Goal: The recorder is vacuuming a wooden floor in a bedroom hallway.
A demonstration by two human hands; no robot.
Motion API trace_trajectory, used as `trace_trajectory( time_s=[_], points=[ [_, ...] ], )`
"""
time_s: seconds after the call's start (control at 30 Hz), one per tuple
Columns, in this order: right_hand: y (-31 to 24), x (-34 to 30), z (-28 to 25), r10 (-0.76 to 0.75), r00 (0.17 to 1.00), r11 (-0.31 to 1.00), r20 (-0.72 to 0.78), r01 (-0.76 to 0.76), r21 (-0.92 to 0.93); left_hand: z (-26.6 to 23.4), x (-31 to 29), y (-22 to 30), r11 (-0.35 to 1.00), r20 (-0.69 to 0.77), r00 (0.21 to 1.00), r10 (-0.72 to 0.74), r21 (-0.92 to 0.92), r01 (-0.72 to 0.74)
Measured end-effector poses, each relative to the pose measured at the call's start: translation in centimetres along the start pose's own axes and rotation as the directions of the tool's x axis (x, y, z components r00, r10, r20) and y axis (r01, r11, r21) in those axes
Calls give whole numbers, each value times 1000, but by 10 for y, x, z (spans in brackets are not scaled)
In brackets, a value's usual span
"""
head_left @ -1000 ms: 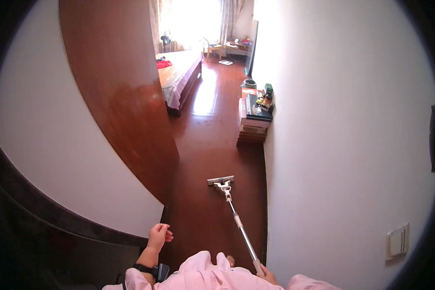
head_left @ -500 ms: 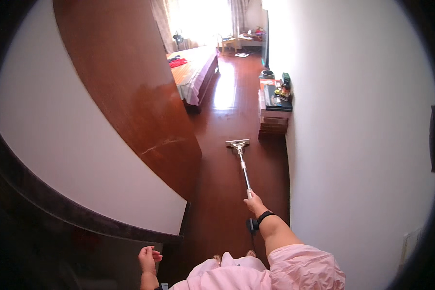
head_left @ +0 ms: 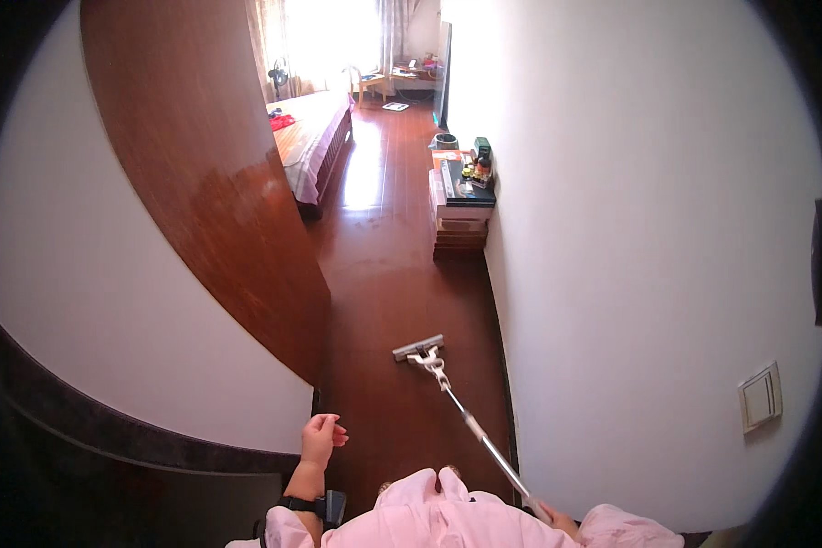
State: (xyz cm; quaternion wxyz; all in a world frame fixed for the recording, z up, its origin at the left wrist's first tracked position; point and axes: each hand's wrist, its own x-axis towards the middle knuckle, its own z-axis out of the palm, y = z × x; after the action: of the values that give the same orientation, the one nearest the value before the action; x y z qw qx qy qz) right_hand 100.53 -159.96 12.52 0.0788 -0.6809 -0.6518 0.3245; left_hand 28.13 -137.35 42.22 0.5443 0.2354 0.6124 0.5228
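Observation:
My right hand (head_left: pixel 559 521) is wrapped round the pole of a sponge mop (head_left: pixel 493 450), low at the right beside my body. The silver pole slants up and left to white joints and a flat, narrow head (head_left: pixel 418 349), which rests on the dark red wooden floor (head_left: pixel 384 306). My left hand (head_left: pixel 322 442) hangs in the air at the left of my body, near the wall corner. Its fingers are loosely bent and somewhat apart, with nothing seen in them. A dark band with a small box is on the left wrist.
A brown wooden door (head_left: pixel 201 196) and a white wall run along the left. On the right, a white wall (head_left: pixel 621 237) carries a light switch (head_left: pixel 760 399). Stacked boxes (head_left: pixel 463 215) stand against it. Farther in are a bed (head_left: pixel 315 146) and a fan (head_left: pixel 279 75).
The mop head has come back toward me and turned at a slant. My right hand has drawn back to my right side. My left hand has risen and moved right.

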Motion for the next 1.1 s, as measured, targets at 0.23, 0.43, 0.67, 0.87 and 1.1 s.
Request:
trace_trajectory(
  time_s=[0.23,0.43,0.67,0.87,1.1],
  points=[
    [-144,41,14,-141,986,968,-84,155,196,-22,-38,1,995,-101,995,12,101,-2],
    [-357,88,-97,158,978,968,133,-180,177,-62,-64,-9,999,-279,960,16,34,-7],
    [-464,330,-37,-45,999,963,-28,51,266,-79,-135,-12,997,-539,842,29,78,15],
    [-534,369,-60,-2,999,979,49,-8,203,-85,-143,-15,996,-548,836,19,79,29],
    [-403,217,-92,-102,993,983,53,92,159,-58,-85,-10,999,-316,948,48,27,-42]
  ],
)
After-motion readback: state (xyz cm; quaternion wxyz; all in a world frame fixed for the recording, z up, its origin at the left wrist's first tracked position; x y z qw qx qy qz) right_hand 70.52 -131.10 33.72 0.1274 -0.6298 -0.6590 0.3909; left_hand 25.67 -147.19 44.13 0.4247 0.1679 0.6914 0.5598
